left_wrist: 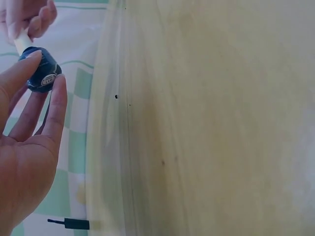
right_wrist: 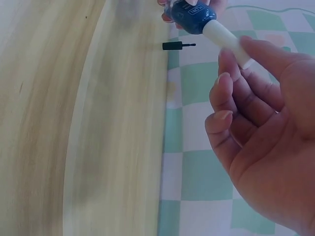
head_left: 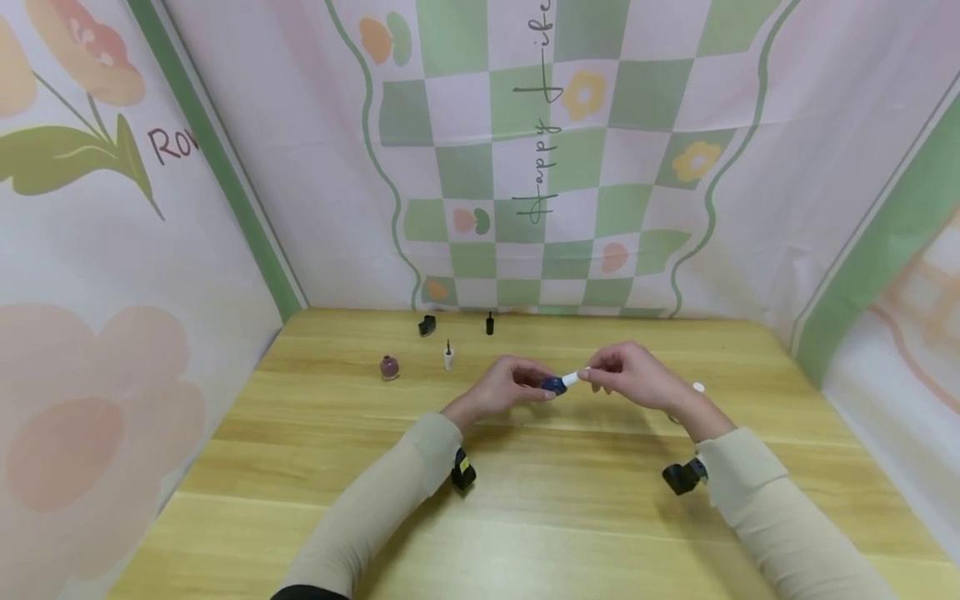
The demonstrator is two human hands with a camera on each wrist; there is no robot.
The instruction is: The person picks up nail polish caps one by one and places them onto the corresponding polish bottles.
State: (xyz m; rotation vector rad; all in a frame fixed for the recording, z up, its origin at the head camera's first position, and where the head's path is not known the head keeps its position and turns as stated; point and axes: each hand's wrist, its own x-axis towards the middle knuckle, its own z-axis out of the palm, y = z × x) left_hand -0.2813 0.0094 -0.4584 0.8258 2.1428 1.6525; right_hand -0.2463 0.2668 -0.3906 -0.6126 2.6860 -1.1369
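A dark blue nail polish bottle (head_left: 554,385) with a long white cap (head_left: 571,378) is held above the table, tilted. My left hand (head_left: 513,382) grips the bottle's body between thumb and fingers; in the left wrist view a round white label shows on the blue bottle (left_wrist: 43,71). Thumb and fingertips of my right hand (head_left: 626,372) pinch the far end of the cap. The right wrist view has the white cap (right_wrist: 226,42) meeting the bottle's neck, in line with the bottle.
Left of my hands stand an uncapped mauve nail polish bottle (head_left: 388,367) and a white cap (head_left: 448,358) with its brush upward. Near the back edge are a small black object (head_left: 427,325) and a black brush cap (head_left: 490,323). A white top (head_left: 698,387) shows behind my right wrist.
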